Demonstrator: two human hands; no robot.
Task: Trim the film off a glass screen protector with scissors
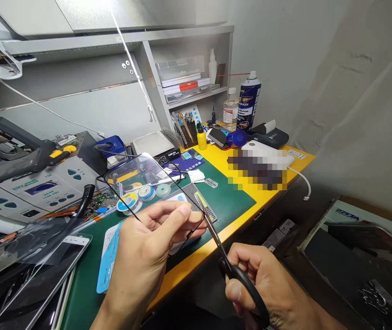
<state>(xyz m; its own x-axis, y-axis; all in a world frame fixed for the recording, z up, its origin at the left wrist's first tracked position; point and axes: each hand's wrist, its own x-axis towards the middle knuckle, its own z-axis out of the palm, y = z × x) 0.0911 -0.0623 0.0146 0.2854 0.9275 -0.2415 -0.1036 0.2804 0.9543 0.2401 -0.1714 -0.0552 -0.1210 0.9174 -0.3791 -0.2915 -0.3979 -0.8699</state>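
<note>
My left hand (155,238) is closed in a pinch around a thin black strip (129,207). The strip bends in a long, narrow loop above the bench, and a short part of it hangs below my fingertips. In my right hand (261,279) is a pair of scissors (216,238) with black handles and metal blades. Its blades point up and left, with the tips close to the strip beside my left fingertips. Whether the blades touch the strip I cannot tell. Under my left hand, a grey perforated pad (208,208) is partly hidden.
A green mat (230,188) covers the yellow bench. Solder spools (127,202), a rework station (50,188) and a phone panel (45,279) are on the left. At the back stand a yellow bottle (201,139) and a spray can (248,103). A blurred-out patch covers a white device (268,151).
</note>
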